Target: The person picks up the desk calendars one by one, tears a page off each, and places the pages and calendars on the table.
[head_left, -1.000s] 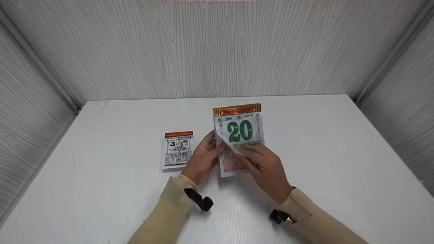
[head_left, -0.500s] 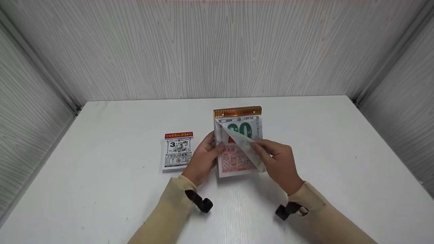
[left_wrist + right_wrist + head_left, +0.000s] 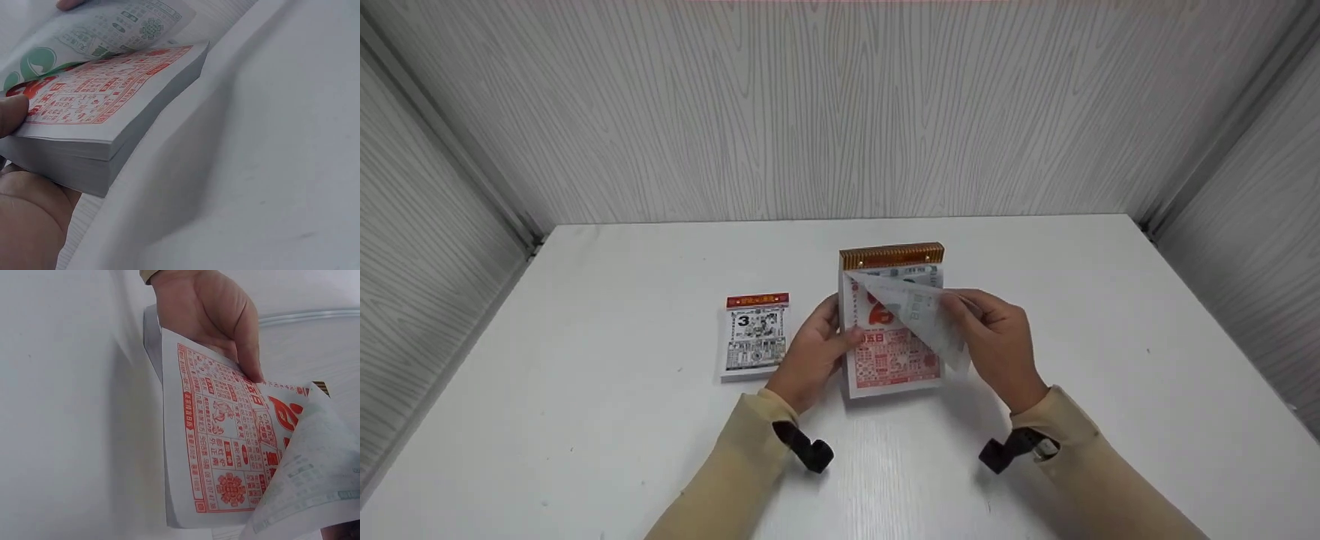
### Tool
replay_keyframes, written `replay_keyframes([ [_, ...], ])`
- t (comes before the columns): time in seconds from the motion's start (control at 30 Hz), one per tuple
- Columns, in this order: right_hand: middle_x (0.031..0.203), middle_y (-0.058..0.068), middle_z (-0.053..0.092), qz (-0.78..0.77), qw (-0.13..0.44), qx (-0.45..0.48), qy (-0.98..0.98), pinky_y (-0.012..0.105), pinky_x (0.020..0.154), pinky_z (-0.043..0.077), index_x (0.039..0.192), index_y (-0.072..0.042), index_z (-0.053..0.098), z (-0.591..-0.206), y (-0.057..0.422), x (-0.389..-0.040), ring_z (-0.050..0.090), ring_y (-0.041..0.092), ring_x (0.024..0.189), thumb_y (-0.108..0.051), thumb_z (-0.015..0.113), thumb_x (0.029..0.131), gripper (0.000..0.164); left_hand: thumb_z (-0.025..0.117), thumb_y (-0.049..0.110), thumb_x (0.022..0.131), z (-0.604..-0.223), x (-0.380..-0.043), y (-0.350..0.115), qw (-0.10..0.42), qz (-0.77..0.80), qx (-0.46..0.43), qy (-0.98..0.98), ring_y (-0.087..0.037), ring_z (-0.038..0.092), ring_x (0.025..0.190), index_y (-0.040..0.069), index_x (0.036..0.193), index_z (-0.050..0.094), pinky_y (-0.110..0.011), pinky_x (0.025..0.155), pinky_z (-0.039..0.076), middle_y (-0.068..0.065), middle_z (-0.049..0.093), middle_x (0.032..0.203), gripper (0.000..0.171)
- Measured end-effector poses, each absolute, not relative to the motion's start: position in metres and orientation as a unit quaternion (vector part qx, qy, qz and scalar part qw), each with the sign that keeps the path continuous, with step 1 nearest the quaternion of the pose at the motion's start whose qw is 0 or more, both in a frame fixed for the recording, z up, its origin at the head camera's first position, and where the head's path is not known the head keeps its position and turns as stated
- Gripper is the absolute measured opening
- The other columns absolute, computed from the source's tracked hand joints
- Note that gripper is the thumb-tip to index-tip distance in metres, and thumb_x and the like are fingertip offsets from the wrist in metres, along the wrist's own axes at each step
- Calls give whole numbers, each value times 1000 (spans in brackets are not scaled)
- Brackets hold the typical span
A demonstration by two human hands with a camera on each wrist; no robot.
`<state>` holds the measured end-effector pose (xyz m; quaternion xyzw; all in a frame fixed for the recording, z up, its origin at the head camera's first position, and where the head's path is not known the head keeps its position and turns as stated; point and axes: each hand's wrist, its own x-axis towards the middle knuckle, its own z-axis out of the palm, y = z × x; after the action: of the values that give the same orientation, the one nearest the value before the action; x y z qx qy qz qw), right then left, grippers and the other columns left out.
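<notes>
A thick tear-off calendar (image 3: 896,360) with a gold header strip (image 3: 892,256) is gripped along its left edge by my left hand (image 3: 812,352), thumb on the front page and fingers behind. My right hand (image 3: 997,341) pinches the top sheet (image 3: 919,311), which is folded diagonally up to the right and still joined near the header. Under it shows a page printed in red. The left wrist view shows the pad's thick stack of pages (image 3: 107,163) beneath the lifted green-printed sheet (image 3: 101,34). In the right wrist view, the left thumb presses the red page (image 3: 225,439).
A smaller calendar (image 3: 755,341) with a red header and a black 3 lies on the white table (image 3: 585,420), left of my left hand. Grey wood-grain panels (image 3: 840,112) stand at the back and both sides.
The right hand has drawn the green 20 sheet from the lower left up and to the right, uncovering more of the red page. The left hand keeps its hold.
</notes>
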<state>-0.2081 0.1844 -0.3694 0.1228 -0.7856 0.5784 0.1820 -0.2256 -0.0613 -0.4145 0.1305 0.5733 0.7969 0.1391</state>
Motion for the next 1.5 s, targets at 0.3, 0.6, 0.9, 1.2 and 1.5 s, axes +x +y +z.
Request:
replay_keyframes([
  [0.3, 101, 9, 78, 583, 191, 119, -780, 23, 67, 55, 104, -7, 81, -368, 192, -217, 71, 15, 81, -18, 71, 100, 16, 60, 18, 105, -414, -226, -61, 142, 797, 127, 573, -26, 61, 127, 13, 163, 27, -40, 106, 51, -7, 49, 156, 67],
  [0.6, 99, 10, 77, 593, 199, 130, -770, 25, 65, 57, 107, -4, 77, -365, 200, -223, 71, 18, 78, -17, 70, 100, 16, 61, 19, 105, -414, -225, -60, 147, 795, 125, 576, -24, 58, 132, 13, 163, 28, -39, 110, 48, -5, 48, 157, 67],
  [0.9, 91, 8, 76, 597, 222, 141, -758, 24, 60, 54, 106, -3, 78, -366, 208, -230, 68, 18, 70, -16, 71, 100, 15, 59, 18, 106, -412, -224, -60, 146, 798, 122, 572, -25, 60, 129, 13, 162, 29, -38, 107, 50, -5, 53, 152, 64],
  [1.2, 96, 9, 76, 608, 195, 109, -762, 26, 64, 57, 111, -5, 78, -369, 214, -232, 70, 20, 76, -27, 70, 100, 26, 57, 15, 106, -413, -222, -59, 152, 803, 128, 562, -24, 61, 126, 12, 163, 28, -37, 104, 52, -9, 54, 150, 64],
  [1.5, 98, 8, 76, 623, 183, 73, -757, 25, 72, 57, 114, -3, 76, -371, 219, -233, 71, 20, 83, -34, 71, 99, 34, 57, 14, 106, -414, -222, -60, 149, 809, 127, 554, -25, 62, 124, 12, 163, 28, -37, 102, 53, -9, 53, 151, 63],
])
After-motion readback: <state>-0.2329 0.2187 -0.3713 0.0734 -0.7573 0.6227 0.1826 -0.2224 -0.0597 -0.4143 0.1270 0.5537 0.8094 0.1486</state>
